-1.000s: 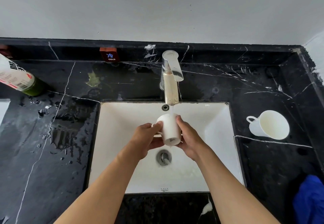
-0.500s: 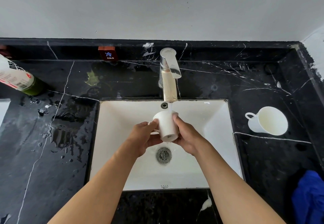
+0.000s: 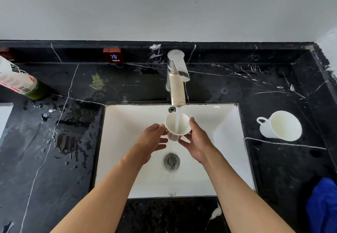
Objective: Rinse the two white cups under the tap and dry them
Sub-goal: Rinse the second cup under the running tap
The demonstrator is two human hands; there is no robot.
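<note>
A white cup (image 3: pixel 183 123) is held mouth-up over the white sink (image 3: pixel 226 123), right under the chrome tap (image 3: pixel 177 79). A stream of water runs from the spout into the cup. My left hand (image 3: pixel 152 141) grips the cup's left side, and my right hand (image 3: pixel 197 141) holds its right side and base with thumb and fingers. A second white cup (image 3: pixel 281 126) lies on its side on the black counter to the right of the sink, its mouth facing me and its handle to the left.
The black marble counter (image 3: pixel 54 169) is wet left of the sink. A bottle (image 3: pixel 18 81) with a white label stands at far left. A blue cloth (image 3: pixel 323 205) lies at the lower right. The drain (image 3: pixel 171 161) sits mid-basin, and a "COLD" tag (image 3: pixel 114 56) marks the backsplash.
The cup has been turned from bottom-toward-me to mouth-up, and the water now falls inside it. Both hands stayed on the cup.
</note>
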